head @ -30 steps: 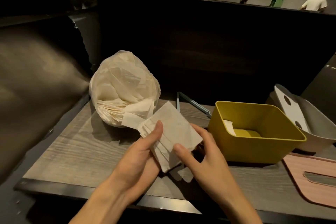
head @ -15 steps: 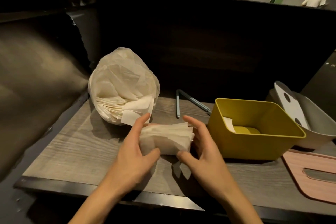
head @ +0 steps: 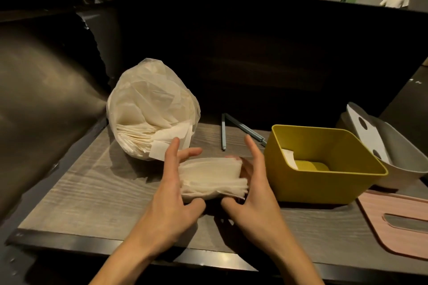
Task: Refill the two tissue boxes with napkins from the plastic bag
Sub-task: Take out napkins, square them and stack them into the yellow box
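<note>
— Hands first: what are they doing?

— Both are on one stack of napkins [head: 212,177] lying near the front of the wooden table [head: 88,192]. The left hand [head: 172,188] cups the stack's left end, thumb tucked under the near edge, fingers curved over the far side. The right hand [head: 256,188] closes on the right end the same way, thumb at the near edge, index finger raised and straight.

— So the stack is squeezed between them?

— Held from both ends, yes, low over the tabletop; whether its underside touches the wood is hard to tell in the dim light.

— Where is the supply?

— A plastic bag [head: 154,109] full of napkins sits behind the left hand, toward the table's back left corner, its open side facing the person, loose sheets spilling out.

— And the boxes?

— A yellow box [head: 328,183] stands just to the right of the right hand, open at the top, with a scrap of white paper on its floor. Behind it, at the right edge, a grey box [head: 403,152] leans, with a white panel with two dark holes propped inside.

— Anything else?

— A pink lid [head: 393,217] with a slot lies flat at the near right. Two thin blue rods [head: 223,132] lie between bag and yellow box. A dark partition [head: 254,53] rises behind the table; people are visible beyond it.
</note>
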Tool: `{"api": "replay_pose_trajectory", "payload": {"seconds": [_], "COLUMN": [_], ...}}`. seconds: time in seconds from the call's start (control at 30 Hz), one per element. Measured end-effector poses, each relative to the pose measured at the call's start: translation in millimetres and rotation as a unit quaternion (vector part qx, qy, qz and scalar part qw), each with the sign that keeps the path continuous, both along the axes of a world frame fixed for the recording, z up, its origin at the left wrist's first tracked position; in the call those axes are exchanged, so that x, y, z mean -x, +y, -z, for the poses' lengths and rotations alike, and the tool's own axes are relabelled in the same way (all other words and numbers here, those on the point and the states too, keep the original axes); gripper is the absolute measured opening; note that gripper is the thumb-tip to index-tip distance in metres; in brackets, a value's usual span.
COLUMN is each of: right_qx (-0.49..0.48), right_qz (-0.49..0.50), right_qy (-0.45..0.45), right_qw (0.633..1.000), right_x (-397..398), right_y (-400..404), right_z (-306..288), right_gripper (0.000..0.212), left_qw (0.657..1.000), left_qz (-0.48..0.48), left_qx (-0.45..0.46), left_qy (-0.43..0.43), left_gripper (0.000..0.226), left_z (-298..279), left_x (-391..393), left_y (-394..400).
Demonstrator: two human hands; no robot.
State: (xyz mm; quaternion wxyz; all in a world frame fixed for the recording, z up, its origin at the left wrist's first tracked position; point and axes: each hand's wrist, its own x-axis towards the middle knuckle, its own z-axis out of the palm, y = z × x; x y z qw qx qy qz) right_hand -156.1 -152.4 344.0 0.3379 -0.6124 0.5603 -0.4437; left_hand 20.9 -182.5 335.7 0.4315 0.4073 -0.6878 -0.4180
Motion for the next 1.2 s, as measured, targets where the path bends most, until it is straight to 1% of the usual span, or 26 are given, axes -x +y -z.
{"api": "replay_pose_trajectory", "payload": {"seconds": [0.1,0.17,0.27,0.3,0.4,0.47,0.5,0.6,0.63,0.67,0.73,0.77,0.83,0.87,0.93,0.97,1.0,1.07,1.13,1.2], "right_qx": [-0.007,-0.007,0.005,0.009,0.015,0.013,0.010,0.001,-0.005,-0.008,-0.011,-0.012,-0.011,-0.010,-0.005,-0.003,-0.001,0.005,0.005,-0.012], "right_qz": [0.011,0.002,-0.011,-0.017,-0.019,-0.002,0.013,0.057,0.060,0.061,0.061,0.066,0.080,0.086,0.086,0.084,0.080,0.072,0.068,0.069], "right_qy": [-0.037,-0.031,-0.018,-0.015,-0.003,0.003,0.004,-0.021,-0.027,-0.025,-0.014,-0.013,-0.020,-0.024,-0.023,-0.014,-0.004,0.007,-0.007,-0.032], "right_qw": [0.999,0.999,1.000,1.000,1.000,1.000,1.000,0.998,0.998,0.998,0.998,0.998,0.997,0.996,0.996,0.996,0.997,0.997,0.998,0.997], "right_x": [1,1,0,0,-3,-3,-3,-3,-3,-3,-3,-3,-2,-2,0,0,1,1,0,-1], "right_y": [-3,-3,0,1,3,3,3,1,1,1,0,0,-2,-2,-3,-3,-3,-2,-2,-3], "right_z": [-1,1,1,1,-1,-1,0,2,2,2,3,4,6,5,5,5,4,1,0,1], "right_gripper": [0.114,0.114,0.113,0.112,0.111,0.110,0.109,0.101,0.099,0.097,0.095,0.092,0.081,0.074,0.059,0.051,0.045,0.037,0.037,0.040], "left_qw": [0.998,0.993,0.973,0.971,0.974,0.964,0.961,0.958,0.957,0.956,0.954,0.954,0.959,0.972,0.997,0.998,0.997,0.996,0.996,0.995], "left_qz": [0.001,0.015,0.026,0.012,-0.102,-0.167,-0.186,-0.205,-0.202,-0.193,-0.156,-0.126,-0.053,-0.029,0.002,0.004,-0.006,-0.033,-0.042,-0.043], "left_qx": [-0.025,-0.052,-0.113,-0.118,-0.090,-0.092,-0.090,-0.081,-0.086,-0.095,-0.123,-0.143,-0.154,-0.132,-0.070,-0.047,-0.033,-0.027,-0.029,-0.036], "left_qy": [0.049,0.108,0.199,0.207,0.183,0.186,0.184,0.182,0.190,0.201,0.226,0.233,0.233,0.193,0.033,-0.038,-0.075,-0.073,-0.066,-0.078], "left_gripper": [0.106,0.100,0.085,0.076,0.047,0.034,0.031,0.043,0.043,0.038,0.016,0.026,0.060,0.071,0.092,0.101,0.105,0.098,0.091,0.083], "left_z": [1,-2,-7,-10,-9,-7,-4,-7,-8,-12,-15,-14,-12,-12,-10,-6,-5,1,2,0], "left_x": [-3,-1,6,11,24,32,34,33,32,31,29,26,14,7,-8,-14,-18,-23,-24,-23], "left_y": [-2,-1,3,4,2,0,-1,-1,0,2,6,6,6,6,1,-2,-4,-10,-12,-13]}}
